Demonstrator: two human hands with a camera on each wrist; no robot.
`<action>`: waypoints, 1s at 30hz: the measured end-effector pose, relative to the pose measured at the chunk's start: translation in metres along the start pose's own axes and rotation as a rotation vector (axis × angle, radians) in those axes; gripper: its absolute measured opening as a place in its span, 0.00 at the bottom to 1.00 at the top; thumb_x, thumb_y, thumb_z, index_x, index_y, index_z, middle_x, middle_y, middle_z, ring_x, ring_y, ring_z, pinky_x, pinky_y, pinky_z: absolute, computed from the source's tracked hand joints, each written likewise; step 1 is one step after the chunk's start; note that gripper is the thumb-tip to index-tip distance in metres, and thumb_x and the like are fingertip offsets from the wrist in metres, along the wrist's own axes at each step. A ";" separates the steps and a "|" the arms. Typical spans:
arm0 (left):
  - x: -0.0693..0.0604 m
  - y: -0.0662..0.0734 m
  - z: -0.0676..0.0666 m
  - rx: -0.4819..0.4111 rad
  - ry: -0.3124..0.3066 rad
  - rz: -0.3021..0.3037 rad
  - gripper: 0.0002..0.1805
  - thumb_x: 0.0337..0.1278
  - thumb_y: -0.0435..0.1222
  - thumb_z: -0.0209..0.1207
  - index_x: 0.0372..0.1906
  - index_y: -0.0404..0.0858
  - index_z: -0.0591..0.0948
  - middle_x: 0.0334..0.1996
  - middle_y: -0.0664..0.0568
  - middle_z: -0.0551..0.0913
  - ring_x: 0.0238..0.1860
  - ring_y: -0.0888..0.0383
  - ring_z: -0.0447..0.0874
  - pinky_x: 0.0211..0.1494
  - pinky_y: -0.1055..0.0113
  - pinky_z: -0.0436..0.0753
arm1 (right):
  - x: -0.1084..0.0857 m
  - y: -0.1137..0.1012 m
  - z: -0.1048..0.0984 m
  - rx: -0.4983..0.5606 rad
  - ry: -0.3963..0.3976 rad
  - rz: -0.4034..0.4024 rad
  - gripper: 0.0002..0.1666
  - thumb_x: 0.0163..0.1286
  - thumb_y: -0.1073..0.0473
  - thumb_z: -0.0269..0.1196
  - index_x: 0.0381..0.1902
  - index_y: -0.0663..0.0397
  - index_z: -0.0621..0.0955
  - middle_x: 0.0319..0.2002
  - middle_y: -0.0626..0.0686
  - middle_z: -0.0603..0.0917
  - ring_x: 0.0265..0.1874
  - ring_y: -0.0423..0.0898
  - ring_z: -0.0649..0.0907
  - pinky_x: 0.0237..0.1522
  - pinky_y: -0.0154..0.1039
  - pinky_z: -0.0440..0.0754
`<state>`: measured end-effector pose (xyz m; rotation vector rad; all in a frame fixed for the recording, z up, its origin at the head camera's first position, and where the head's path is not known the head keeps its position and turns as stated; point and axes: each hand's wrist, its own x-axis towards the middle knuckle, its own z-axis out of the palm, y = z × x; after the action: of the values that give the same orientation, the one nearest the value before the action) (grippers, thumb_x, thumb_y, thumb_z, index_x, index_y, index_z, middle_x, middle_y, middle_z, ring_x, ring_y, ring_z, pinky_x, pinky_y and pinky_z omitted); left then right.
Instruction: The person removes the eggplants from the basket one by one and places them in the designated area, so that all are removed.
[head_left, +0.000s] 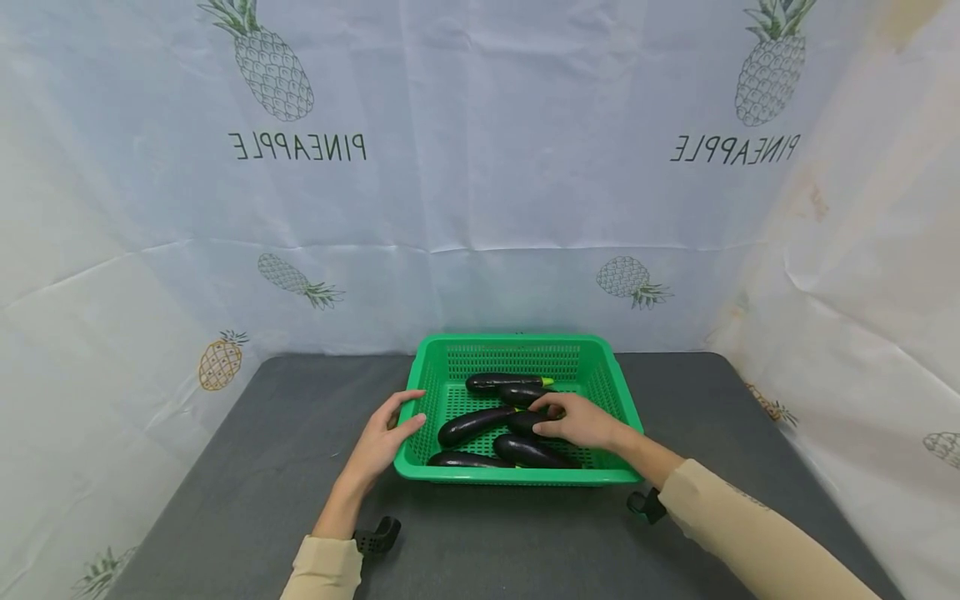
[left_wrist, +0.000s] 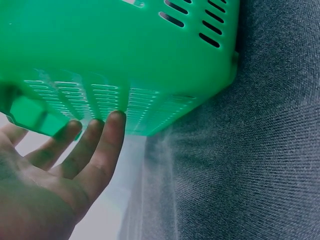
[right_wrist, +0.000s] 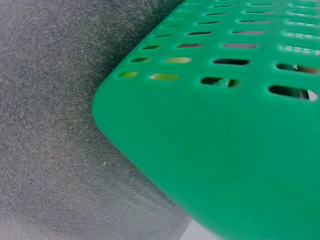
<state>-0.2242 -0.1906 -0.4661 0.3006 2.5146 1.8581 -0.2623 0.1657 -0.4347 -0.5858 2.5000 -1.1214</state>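
Observation:
A green plastic basket with slotted walls holds several dark purple eggplants, among them a curved one at the left and another near the front. Inside the basket, my right hand grips an eggplant near its middle, thumb on the near side and fingers on the far side; the hand covers part of it. My left hand is at the basket's left rim, its fairly straight fingers touching the outer wall. In the right wrist view the basket wall hides the right hand.
The basket stands on a dark grey cloth-covered table. Behind it hangs a pale curtain with pineapple prints, which also closes off both sides. A black wrist strap is on the left wrist, and another on the right.

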 end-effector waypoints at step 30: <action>-0.002 0.003 0.000 0.001 -0.005 0.002 0.26 0.74 0.44 0.60 0.71 0.45 0.73 0.76 0.44 0.63 0.79 0.42 0.51 0.75 0.37 0.60 | -0.050 -0.035 -0.031 0.020 0.040 -0.103 0.25 0.74 0.46 0.65 0.64 0.46 0.80 0.58 0.54 0.78 0.51 0.53 0.78 0.40 0.48 0.83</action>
<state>-0.2223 -0.1904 -0.4637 0.3079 2.5133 1.8537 -0.2253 0.1888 -0.3814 -0.7005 2.5142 -1.2056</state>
